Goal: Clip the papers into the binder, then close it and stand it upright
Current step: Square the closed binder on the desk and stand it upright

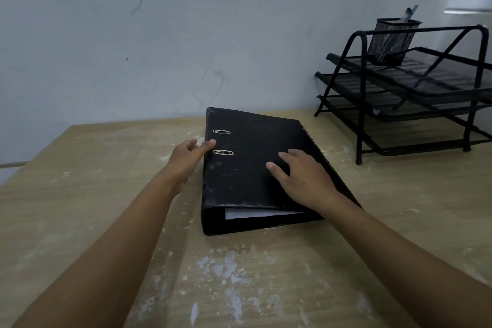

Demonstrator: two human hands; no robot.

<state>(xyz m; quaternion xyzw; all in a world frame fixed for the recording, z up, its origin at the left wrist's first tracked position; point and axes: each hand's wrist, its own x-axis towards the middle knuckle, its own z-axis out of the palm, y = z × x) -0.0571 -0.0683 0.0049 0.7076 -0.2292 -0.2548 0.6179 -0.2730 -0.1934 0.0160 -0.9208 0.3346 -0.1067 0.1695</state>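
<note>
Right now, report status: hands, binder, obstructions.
Left hand open at spine edge. Right hand flat on cover. Binder closed, lying flat, papers inside. Nothing obstructing.

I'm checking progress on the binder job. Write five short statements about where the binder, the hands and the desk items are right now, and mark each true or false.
1. The binder lies flat and closed on the table. True.
2. The right hand rests palm down on the binder's cover. True.
3. The left hand is pressed flat on the middle of the cover. False: it is at the binder's left edge, by the spine, fingertips near the metal ring slots.
4. The papers lie loose on the table beside the binder. False: white sheets show inside the closed binder at its near end.
5. A mesh pen cup stands on the top tier of the black tray rack. True.
</note>
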